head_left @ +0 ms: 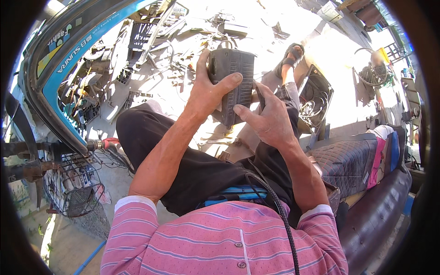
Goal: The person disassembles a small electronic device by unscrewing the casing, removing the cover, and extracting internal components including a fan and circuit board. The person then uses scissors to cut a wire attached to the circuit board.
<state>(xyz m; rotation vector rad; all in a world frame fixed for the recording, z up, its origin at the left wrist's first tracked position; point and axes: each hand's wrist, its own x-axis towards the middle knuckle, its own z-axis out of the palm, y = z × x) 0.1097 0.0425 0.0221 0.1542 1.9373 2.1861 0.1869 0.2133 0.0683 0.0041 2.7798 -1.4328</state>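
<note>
A black plastic box with a ribbed side point(233, 62) is held up between my two hands, above my lap. My left hand point(206, 94) is closed round its left side, the thumb lying across the front face. My right hand point(270, 117) grips the lower right side, its thumb near the bottom edge and its fingers partly hidden behind the box. The exact kind of box cannot be made out. Dark trousers point(183, 160) cover my legs below it.
Scrap parts point(151, 59) litter the sunlit ground ahead. A black bin with cables point(316, 98) stands to the right of my leg. A blue-and-black vehicle frame point(59, 87) and a wire basket point(75, 183) are on the left; a quilted seat point(348, 160) is at right.
</note>
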